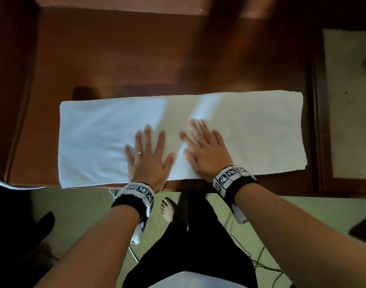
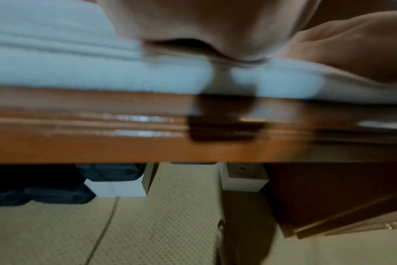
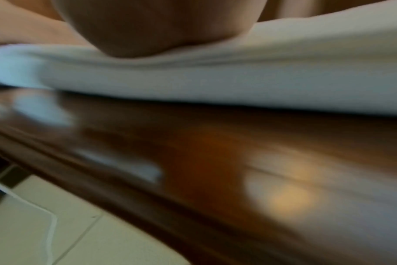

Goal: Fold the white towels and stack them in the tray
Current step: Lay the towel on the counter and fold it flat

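White towel (image 1: 250,129) spread lengthwise on bench (image 1: 115,65); left hand (image 1: 149,157) and right hand (image 1: 207,151) flat at towel's middle, fingers (image 1: 148,134) released, likely smoothing before folding

Black wristbands (image 1: 134,201) with coded tags, ring (image 1: 139,153), black trousers (image 1: 198,246)

The long white terry-cloth towel (image 1: 240,129) under both hands is matt, with a fine looped nap and soft creases ahead of the fingers. The reddish-brown wooden table (image 1: 136,59) beneath it carries a glossy varnish; its moulded front edge below the wrists returns bright reflections. The floor beneath the forearms is a pale, matt woven mat (image 2: 170,224) with a fine dotted texture. The 2 black fabric wristbands (image 1: 134,201) carry smooth printed marker panels.
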{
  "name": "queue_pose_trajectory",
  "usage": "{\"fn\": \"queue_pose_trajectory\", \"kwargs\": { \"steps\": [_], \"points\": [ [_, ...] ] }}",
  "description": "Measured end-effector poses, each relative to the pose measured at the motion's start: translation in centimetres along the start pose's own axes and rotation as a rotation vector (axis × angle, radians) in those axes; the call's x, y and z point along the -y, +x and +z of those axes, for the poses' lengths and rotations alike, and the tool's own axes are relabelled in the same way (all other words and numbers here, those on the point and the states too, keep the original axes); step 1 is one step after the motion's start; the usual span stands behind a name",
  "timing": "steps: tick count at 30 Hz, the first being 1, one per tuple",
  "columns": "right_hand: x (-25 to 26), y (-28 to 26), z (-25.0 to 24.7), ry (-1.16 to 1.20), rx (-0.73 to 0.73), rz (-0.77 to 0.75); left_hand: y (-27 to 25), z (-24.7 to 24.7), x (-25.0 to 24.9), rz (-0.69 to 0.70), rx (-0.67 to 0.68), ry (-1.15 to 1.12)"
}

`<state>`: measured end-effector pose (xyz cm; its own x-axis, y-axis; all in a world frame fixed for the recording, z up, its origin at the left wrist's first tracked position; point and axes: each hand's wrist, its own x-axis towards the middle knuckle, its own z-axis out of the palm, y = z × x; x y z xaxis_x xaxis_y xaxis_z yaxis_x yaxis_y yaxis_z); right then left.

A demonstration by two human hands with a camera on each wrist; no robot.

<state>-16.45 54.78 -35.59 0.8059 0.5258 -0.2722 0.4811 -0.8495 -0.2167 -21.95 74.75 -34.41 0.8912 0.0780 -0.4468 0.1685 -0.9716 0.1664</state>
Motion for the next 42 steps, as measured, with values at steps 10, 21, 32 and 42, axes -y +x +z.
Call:
{"fn": "queue_pose_trajectory", "kwargs": {
  "steps": [10,21,32,42],
  "points": [
    [-16.5,-7.8,-2.4,0.037,-0.083,0.665,0.7,0.4,-0.3,-0.029,-0.022,-0.011],
    [-16.7,-6.7,-6.0,0.572,-0.108,1.240,1.5,-1.2,2.0,0.002,0.018,0.055],
    [-20.3,-2.3,-14.0,0.438,-0.247,0.955,3.2,-6.3,0.5,0.003,0.038,0.146],
    [-24.2,2.6,-29.4,-0.040,-0.542,0.740,5.8,-11.0,-2.7,0.146,0.090,0.151]
  ]
}}
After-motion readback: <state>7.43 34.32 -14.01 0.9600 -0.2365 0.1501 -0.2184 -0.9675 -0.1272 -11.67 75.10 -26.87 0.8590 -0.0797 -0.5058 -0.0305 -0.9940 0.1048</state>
